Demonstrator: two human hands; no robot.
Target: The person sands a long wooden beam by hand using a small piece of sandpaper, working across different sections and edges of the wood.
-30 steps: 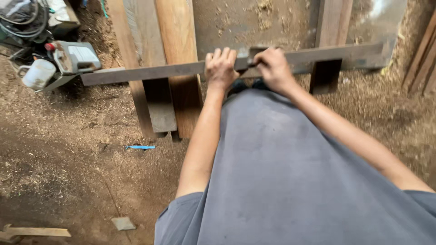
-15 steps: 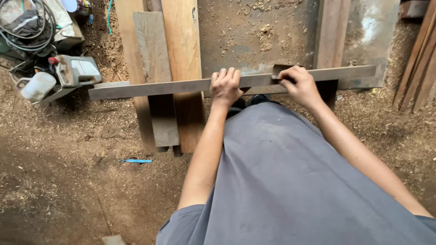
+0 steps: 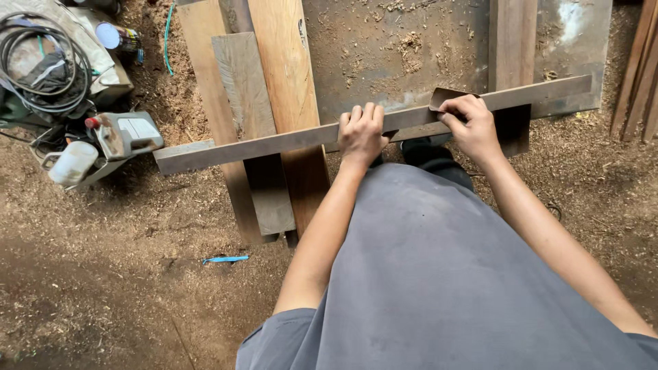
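Head camera showed us holding a long wooden strip (image 3: 274, 142) that ran from 9 o'clock to 2 o'clock across the planks (image 3: 274, 75). Our left hand (image 3: 361, 133) was closed over its middle. Our right hand (image 3: 471, 127) pressed a brown sanding sheet (image 3: 445, 97) onto it. At 10 o'clock stood a power tool (image 3: 127, 133) in sawdust.

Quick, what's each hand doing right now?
Left hand: closed around the long wooden strip.
Right hand: pressing a small brown sanding piece onto that strip.
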